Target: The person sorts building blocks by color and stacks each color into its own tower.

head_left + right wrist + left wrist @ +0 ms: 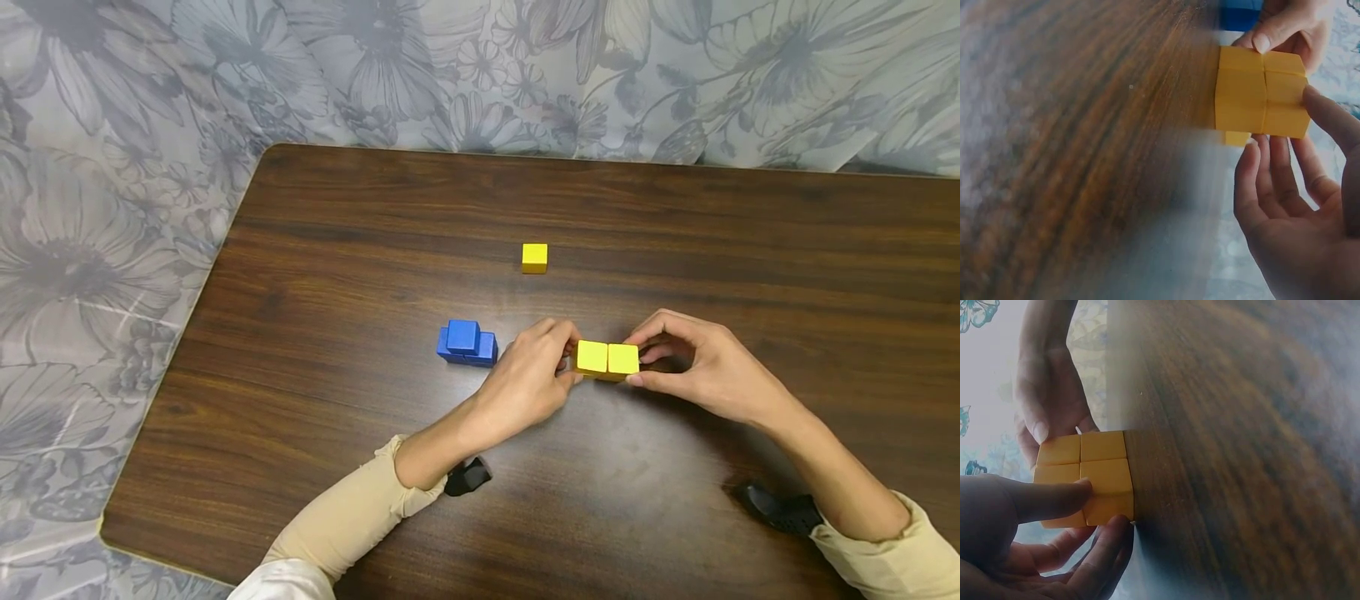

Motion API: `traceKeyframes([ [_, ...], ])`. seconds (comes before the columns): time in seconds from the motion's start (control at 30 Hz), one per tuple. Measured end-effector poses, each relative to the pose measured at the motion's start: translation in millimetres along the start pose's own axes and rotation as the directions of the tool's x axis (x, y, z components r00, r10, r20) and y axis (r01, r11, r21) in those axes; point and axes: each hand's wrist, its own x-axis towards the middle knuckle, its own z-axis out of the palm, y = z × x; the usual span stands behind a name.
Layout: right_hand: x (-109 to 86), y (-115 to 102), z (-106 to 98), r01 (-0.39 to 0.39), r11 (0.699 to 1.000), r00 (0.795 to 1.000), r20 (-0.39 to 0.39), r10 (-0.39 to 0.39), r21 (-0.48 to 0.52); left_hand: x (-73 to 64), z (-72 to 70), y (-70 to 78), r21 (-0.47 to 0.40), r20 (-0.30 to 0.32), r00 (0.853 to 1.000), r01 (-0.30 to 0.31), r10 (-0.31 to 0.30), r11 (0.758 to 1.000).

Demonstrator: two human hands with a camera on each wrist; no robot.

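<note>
Four-square, yellow cubes [1105, 445] stand pressed together, two wide and two high, on the table. My left hand [528, 375] grips the left column between thumb and fingers; in the left wrist view the thumb lies across its near face. From the other side, my right hand [705, 367] pinches the right column, its thumb on the upper right cube [1288, 103] in the right wrist view. Seen from above, the two top cubes [592, 356] sit side by side with a thin seam between them. The fingertips behind the cubes are partly hidden.
Left of my left hand, blue blocks [463, 337] form a small pile with one cube on top. A single yellow cube [535, 258] lies farther back. The brown wooden table [337, 250] ends at a rounded left corner, with floral cloth [480, 75] behind.
</note>
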Motion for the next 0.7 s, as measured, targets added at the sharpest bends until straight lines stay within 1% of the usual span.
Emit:
traceKeyframes([
  [0.17, -0.2, 0.1, -0.3, 0.011, 1.0, 1.0, 0.006, -0.011, -0.003, 0.2, -0.4, -0.4, -0.004, 0.001, 1.0, 0.0, 0.0, 1.0],
  [0.37, 0.5, 0.0, -1.4, 0.001, 1.0, 1.0, 0.007, -0.001, -0.015, 0.6, -1.0, -0.8, -0.002, -0.001, 1.0, 0.006, -0.006, 1.0],
  [0.53, 2.3, -0.5, -4.7, 0.019, 1.0, 1.0, -0.009, -0.019, -0.026, 1.3, -0.5, -0.3, 0.0, 0.005, 1.0, 0.009, -0.009, 1.0],
  [0.7, 8.2, -2.6, -9.9, 0.034, 0.999, 0.999, -0.021, -0.034, -0.028, 1.0, 0.5, -0.7, -0.001, 0.008, 1.0, 0.013, -0.013, 1.0],
])
